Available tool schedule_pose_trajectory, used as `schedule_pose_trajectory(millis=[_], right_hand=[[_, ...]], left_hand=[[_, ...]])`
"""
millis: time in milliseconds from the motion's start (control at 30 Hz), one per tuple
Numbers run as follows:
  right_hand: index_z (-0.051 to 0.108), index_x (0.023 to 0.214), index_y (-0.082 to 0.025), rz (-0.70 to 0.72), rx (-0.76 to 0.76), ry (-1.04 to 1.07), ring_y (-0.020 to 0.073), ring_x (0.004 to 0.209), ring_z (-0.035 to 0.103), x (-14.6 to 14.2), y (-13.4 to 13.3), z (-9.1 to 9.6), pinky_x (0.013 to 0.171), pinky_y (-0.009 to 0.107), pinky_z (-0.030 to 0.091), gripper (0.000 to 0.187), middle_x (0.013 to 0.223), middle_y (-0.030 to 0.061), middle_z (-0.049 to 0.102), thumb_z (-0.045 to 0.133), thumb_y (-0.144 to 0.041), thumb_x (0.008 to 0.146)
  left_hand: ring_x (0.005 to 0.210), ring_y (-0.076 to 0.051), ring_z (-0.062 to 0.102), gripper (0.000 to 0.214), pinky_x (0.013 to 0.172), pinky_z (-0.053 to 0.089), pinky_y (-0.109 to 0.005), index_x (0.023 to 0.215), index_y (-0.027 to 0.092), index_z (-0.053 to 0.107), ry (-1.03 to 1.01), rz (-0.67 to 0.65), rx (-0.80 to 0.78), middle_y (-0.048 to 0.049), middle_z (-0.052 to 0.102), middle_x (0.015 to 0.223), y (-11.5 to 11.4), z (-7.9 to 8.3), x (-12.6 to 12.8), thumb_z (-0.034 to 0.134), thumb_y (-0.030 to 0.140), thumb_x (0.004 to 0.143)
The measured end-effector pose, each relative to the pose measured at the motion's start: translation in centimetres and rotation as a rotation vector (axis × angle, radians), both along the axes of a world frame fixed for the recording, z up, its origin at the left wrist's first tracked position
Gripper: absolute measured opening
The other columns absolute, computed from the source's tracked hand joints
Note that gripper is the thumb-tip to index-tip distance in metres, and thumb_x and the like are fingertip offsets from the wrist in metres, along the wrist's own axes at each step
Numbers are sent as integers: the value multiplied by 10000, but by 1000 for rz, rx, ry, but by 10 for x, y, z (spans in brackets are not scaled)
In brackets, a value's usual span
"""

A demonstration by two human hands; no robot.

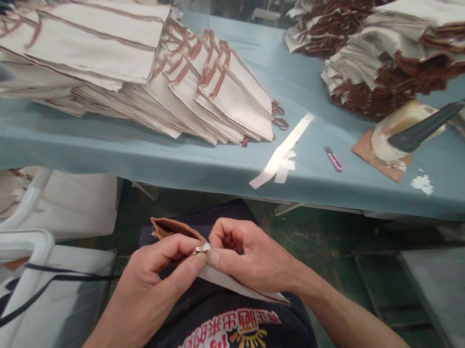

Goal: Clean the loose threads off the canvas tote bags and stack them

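Observation:
Low in the middle of the view, over my lap, both hands pinch one folded cream cloth piece with a brown strap (165, 227). My left hand (153, 283) grips its top edge between thumb and forefinger. My right hand (249, 253) is closed on the same edge, fingertips meeting the left hand's. The cloth's cream body (250, 287) slopes down to the right under my right wrist.
A blue-topped table (168, 155) runs across the view. On it lie fanned stacks of cream bags with brown handles (209, 83), more piles at the right (407, 52), paper strips (283, 157), a small pink cutter (334, 158) and a dark-handled tool on a board (412, 137). White bins (16, 255) stand at left.

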State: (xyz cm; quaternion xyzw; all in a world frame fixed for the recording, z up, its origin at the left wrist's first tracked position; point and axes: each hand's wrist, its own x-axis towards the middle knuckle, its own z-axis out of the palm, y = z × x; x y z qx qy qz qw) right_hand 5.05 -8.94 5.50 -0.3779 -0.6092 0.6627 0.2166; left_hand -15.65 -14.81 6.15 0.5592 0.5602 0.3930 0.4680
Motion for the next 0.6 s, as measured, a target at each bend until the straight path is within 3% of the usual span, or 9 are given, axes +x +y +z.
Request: schedule_pose_trajectory(millis=[200,400,600], right_hand=[[561,809,-244,-44,85,-46,110,607,465,-8,-7,2,588,252,360,257,690,-72,564,712,-420,920],[515,795,-258,-222,318,-204,128,603,539,-33,-29,-2,629,283,347,185,685,-43,605,622,-371,896],[489,794,-268,-144,118,-91,112,562,471,-31,-29,-6,578,265,356,298,646,-65,563,677,-461,921]], left_hand=[[643,-168,687,266,623,539,-219,733,228,803,48,63,-4,9,768,700,2,-2,4,709,401,912],[534,-154,494,315,515,428,-253,558,261,532,138,274,-21,36,558,556,4,1,17,598,426,820],[520,-143,422,383,491,379,-251,600,263,484,104,229,-31,49,486,559,-5,0,14,623,480,883]])
